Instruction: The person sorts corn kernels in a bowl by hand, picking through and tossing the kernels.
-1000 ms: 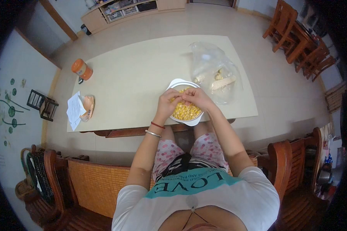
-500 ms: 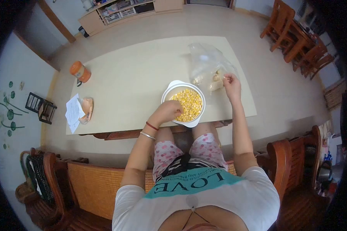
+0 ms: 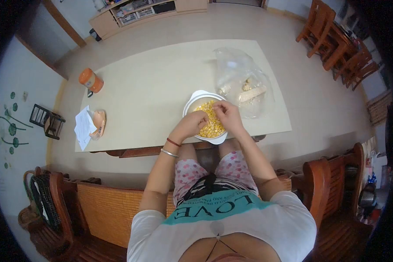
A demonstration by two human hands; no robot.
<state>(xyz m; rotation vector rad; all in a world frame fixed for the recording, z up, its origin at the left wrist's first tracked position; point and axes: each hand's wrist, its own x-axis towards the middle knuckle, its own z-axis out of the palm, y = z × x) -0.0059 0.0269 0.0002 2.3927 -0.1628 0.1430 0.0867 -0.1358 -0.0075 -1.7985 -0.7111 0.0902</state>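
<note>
A white bowl (image 3: 191, 106) with two handles stands at the table's near edge, with loose yellow corn kernels (image 3: 212, 127) in it. Over its left side is my left hand (image 3: 191, 125), fingers curled together; whatever they may hold is hidden. My right hand (image 3: 228, 115) reaches over the bowl's right side, its fingertips pinched above the kernels, and anything between them is too small to name. Right of the bowl lies a clear plastic bag (image 3: 236, 65) with pale corn cobs (image 3: 252, 94) in it.
An orange container (image 3: 91, 80) stands at the table's far left. Papers (image 3: 84, 127) and an orange-pink packet (image 3: 99, 123) lie at the left edge of the table (image 3: 153, 91). Wooden chairs (image 3: 316, 26) are at the back right. Wooden seating is behind me.
My right hand went out to the plastic bag and has come back over the bowl. My left hand moved slightly left and down from where both hands met, staying over the bowl.
</note>
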